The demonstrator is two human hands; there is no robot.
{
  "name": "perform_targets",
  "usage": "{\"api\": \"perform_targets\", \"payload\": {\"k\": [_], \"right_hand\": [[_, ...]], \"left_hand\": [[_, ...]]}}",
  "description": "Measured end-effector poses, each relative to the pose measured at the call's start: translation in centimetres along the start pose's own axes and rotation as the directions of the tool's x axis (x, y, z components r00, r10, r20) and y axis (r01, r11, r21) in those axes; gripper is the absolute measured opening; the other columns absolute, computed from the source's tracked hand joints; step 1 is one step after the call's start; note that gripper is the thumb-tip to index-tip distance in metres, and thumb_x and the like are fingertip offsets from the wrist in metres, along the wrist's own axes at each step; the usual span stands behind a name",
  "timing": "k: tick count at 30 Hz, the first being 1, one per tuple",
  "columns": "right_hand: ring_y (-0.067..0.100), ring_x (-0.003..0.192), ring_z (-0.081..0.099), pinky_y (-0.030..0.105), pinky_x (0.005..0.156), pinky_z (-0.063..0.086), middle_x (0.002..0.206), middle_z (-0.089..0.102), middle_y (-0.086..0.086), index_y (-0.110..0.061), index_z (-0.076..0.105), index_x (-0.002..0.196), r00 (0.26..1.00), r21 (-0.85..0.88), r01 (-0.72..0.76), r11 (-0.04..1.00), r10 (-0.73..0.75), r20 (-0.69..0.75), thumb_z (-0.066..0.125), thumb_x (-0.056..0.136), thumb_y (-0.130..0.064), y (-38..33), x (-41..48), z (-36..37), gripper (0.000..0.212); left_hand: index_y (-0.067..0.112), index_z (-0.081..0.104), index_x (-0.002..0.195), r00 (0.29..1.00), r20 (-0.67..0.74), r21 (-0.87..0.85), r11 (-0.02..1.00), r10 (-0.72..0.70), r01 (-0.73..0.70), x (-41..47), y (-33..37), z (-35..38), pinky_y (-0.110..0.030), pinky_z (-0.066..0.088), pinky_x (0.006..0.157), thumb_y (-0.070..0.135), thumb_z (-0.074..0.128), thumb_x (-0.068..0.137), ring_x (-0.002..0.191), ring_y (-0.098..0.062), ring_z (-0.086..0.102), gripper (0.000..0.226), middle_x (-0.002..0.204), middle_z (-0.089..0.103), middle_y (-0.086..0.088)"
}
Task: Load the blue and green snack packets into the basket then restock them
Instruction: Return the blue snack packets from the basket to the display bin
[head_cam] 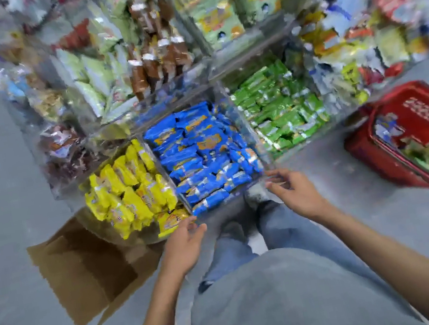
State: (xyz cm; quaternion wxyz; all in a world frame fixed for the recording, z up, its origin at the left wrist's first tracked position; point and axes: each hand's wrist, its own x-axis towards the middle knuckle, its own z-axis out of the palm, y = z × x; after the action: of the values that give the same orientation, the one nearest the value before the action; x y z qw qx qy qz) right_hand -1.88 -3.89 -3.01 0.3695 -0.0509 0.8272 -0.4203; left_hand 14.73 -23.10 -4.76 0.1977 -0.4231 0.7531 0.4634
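While both hands hover at the near edge of the clear plastic bin (250, 139), I hold nothing: left hand (184, 242) and right hand (295, 191) show loosely spread fingers. Blue foil snack packets (200, 153) fill this bin; green foil snack packets (281, 110) lie right of it; the red plastic basket (373, 160) stands farther right, partly loaded. Best practice, I judge: gather several packets flat, without crushing.

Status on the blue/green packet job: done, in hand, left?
Done: the red basket holds some green packets and blue packets. In hand: nothing; left hand and right hand are empty by the blue bin. Left: basket contents not yet restocked; blue bin and green bin look full.
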Motion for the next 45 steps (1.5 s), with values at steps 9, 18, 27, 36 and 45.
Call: {"api": "perform_targets", "payload": {"k": [9,18,27,36,45], "right_hand": [[0.019,0.089,0.064,0.028,0.082,0.046,0.097,0.067,0.003,-0.016,0.062,0.112,0.825,0.398,-0.23,0.888,0.394,-0.404,0.058,0.091,-0.021,10.2,-13.0,-2.6,0.022],[0.02,0.093,0.065,0.041,0.092,0.049,0.106,0.067,0.007,-0.024,0.061,0.108,0.625,0.661,-0.255,0.706,0.642,-0.444,0.058,0.09,-0.025,18.6,-17.1,-7.4,0.018],[0.022,0.092,0.065,0.036,0.089,0.049,0.1,0.066,0.005,-0.026,0.059,0.105,0.681,0.624,-0.17,0.763,0.548,-0.485,0.057,0.09,-0.023,21.4,-11.7,-22.8,0.016],[0.024,0.092,0.065,0.039,0.09,0.049,0.102,0.067,0.007,-0.018,0.062,0.11,0.706,0.641,-0.2,0.741,0.562,-0.431,0.057,0.089,-0.02,23.3,-4.3,-33.1,0.021],[0.019,0.086,0.063,0.028,0.079,0.046,0.102,0.065,0.005,-0.016,0.061,0.11,0.663,0.658,-0.299,0.691,0.647,-0.378,0.058,0.089,-0.022,28.3,7.1,-42.7,0.022]], "left_hand": [[0.011,0.05,0.131,0.836,0.488,0.356,0.817,0.25,-0.453,2.8,9.9,6.8,-0.023,0.037,0.094,0.03,0.054,0.094,0.114,-0.021,0.057,0.041,0.127,0.06,-0.008],[0.015,0.052,0.129,0.615,0.733,0.373,0.584,0.292,-0.721,2.5,23.1,20.9,-0.029,0.039,0.096,0.033,0.053,0.094,0.113,-0.022,0.057,0.04,0.124,0.061,-0.006],[0.012,0.054,0.127,0.751,0.608,0.387,0.729,0.259,-0.565,2.4,29.7,27.0,-0.025,0.04,0.091,0.025,0.054,0.094,0.111,-0.02,0.056,0.036,0.123,0.061,-0.009],[0.012,0.059,0.12,0.831,0.504,0.376,0.807,0.235,-0.456,7.0,36.0,31.9,-0.023,0.04,0.08,0.022,0.056,0.094,0.096,-0.015,0.058,0.029,0.113,0.065,-0.008],[0.013,0.059,0.12,0.813,0.469,0.361,0.766,0.344,-0.532,14.8,47.1,44.3,-0.028,0.045,0.087,0.022,0.058,0.091,0.089,-0.011,0.058,0.03,0.112,0.066,-0.004]]}}
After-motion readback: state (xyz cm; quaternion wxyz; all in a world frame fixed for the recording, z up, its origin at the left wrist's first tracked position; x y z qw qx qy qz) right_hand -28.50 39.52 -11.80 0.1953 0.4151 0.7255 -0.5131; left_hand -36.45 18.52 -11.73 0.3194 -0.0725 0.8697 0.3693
